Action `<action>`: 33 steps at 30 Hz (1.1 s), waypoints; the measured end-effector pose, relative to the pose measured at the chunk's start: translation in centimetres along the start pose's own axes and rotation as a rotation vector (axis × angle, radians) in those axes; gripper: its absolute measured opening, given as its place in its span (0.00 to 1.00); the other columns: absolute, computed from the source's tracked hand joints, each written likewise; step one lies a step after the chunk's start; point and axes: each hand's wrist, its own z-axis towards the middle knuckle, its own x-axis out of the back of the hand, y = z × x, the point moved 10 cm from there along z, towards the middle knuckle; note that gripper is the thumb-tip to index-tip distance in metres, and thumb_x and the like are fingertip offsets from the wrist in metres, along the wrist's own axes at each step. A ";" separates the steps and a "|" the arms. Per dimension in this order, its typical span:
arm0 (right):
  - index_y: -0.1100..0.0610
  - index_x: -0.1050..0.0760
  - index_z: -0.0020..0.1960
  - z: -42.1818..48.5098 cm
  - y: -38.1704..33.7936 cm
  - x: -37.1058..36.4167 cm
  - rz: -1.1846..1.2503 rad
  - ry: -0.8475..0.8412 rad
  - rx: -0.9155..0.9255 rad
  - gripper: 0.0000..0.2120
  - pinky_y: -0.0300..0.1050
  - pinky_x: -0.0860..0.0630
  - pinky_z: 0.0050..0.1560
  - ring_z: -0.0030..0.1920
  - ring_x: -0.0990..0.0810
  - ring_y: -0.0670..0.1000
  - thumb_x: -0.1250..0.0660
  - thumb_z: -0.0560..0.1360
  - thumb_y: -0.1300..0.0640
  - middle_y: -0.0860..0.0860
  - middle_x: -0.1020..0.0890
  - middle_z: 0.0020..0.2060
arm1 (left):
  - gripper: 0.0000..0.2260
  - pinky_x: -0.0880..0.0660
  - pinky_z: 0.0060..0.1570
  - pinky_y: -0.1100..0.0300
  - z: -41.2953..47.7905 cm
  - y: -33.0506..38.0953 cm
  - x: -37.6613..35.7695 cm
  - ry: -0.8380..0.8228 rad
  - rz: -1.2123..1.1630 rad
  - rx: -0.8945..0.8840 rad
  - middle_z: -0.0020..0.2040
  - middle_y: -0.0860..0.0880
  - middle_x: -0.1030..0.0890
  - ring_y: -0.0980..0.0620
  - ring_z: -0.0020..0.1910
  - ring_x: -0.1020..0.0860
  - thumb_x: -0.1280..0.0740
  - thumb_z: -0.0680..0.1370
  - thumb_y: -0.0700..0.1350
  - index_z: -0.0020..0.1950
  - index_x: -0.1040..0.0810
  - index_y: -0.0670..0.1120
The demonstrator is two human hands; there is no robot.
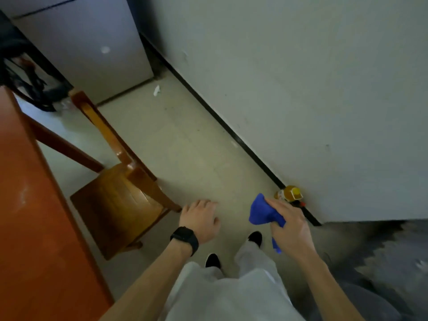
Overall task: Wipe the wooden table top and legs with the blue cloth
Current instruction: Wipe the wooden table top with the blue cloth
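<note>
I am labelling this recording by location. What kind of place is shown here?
Probably a plain indoor room, perhaps a dorm or office. A wooden table with a wooden chair stands on a tiled floor by a painted wall; a grey cabinet stands behind.

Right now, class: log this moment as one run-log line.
right hand: grips blue cloth | left hand: free, beside chair | table: not touched | phase: pre-wipe

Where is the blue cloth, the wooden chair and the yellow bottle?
blue cloth (261,212): head view, on the bunched upper part.
wooden chair (115,205): head view, on the seat.
yellow bottle (292,193): head view, on its top by the wall.
</note>
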 end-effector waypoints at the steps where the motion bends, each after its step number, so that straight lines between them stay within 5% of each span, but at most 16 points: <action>1: 0.52 0.24 0.66 2.4 0.3 0.3 0.001 -0.008 -0.003 0.28 0.49 0.29 0.66 0.56 0.28 0.41 0.35 0.70 0.72 0.37 0.24 0.54 | 0.23 0.42 0.73 0.44 1.9 0.3 1.5 0.028 -0.017 0.015 0.74 0.52 0.32 0.48 0.73 0.36 0.43 0.79 0.55 0.75 0.36 0.55; 4: 0.51 0.24 0.67 10.3 0.0 0.5 -0.002 -0.068 0.048 0.29 0.55 0.31 0.68 0.57 0.26 0.42 0.36 0.70 0.71 0.34 0.26 0.55 | 0.23 0.43 0.74 0.45 7.5 0.3 6.1 0.104 -0.062 0.086 0.74 0.52 0.32 0.48 0.74 0.37 0.42 0.80 0.54 0.75 0.36 0.56; 6: 0.50 0.24 0.67 16.2 -0.8 0.8 0.009 -0.112 0.058 0.29 0.49 0.29 0.65 0.59 0.25 0.51 0.37 0.70 0.70 0.38 0.24 0.58 | 0.23 0.44 0.74 0.45 11.0 -0.2 9.0 0.126 -0.067 0.156 0.74 0.52 0.32 0.48 0.74 0.37 0.42 0.80 0.55 0.75 0.35 0.57; 9: 0.52 0.22 0.65 23.9 -4.6 1.2 0.022 -0.194 0.166 0.29 0.37 0.30 0.57 0.56 0.21 0.48 0.38 0.68 0.71 0.40 0.21 0.55 | 0.22 0.46 0.74 0.46 13.7 -0.9 13.8 0.189 -0.083 0.262 0.73 0.53 0.32 0.49 0.74 0.37 0.43 0.80 0.55 0.75 0.35 0.58; 14: 0.51 0.22 0.64 34.8 -13.9 -0.7 -0.017 -0.330 0.408 0.28 0.41 0.25 0.55 0.52 0.20 0.47 0.37 0.69 0.71 0.46 0.19 0.55 | 0.22 0.46 0.74 0.47 16.6 -4.8 19.8 0.318 -0.154 0.441 0.74 0.54 0.32 0.51 0.74 0.37 0.42 0.80 0.56 0.75 0.35 0.58; 18: 0.53 0.22 0.65 41.6 -21.2 -5.6 -0.055 -0.465 0.545 0.27 0.23 0.32 0.48 0.48 0.23 0.38 0.37 0.70 0.72 0.43 0.20 0.53 | 0.21 0.47 0.74 0.46 19.4 -10.6 22.7 0.357 -0.235 0.588 0.73 0.53 0.31 0.50 0.74 0.37 0.43 0.81 0.55 0.74 0.35 0.58; 26: 0.52 0.22 0.65 53.8 -36.4 -16.1 -0.121 -0.587 0.655 0.28 0.21 0.33 0.49 0.50 0.25 0.29 0.37 0.70 0.72 0.40 0.21 0.52 | 0.21 0.42 0.73 0.45 27.4 -25.2 30.4 0.344 -0.330 0.705 0.72 0.51 0.29 0.48 0.72 0.34 0.42 0.80 0.53 0.74 0.34 0.56; 33: 0.49 0.22 0.65 61.6 -48.6 -23.8 -0.145 -0.667 0.665 0.30 0.30 0.29 0.51 0.50 0.22 0.40 0.39 0.69 0.72 0.42 0.20 0.53 | 0.20 0.40 0.72 0.46 31.0 -37.0 37.8 0.385 -0.441 0.809 0.70 0.51 0.27 0.47 0.70 0.32 0.43 0.80 0.51 0.73 0.32 0.56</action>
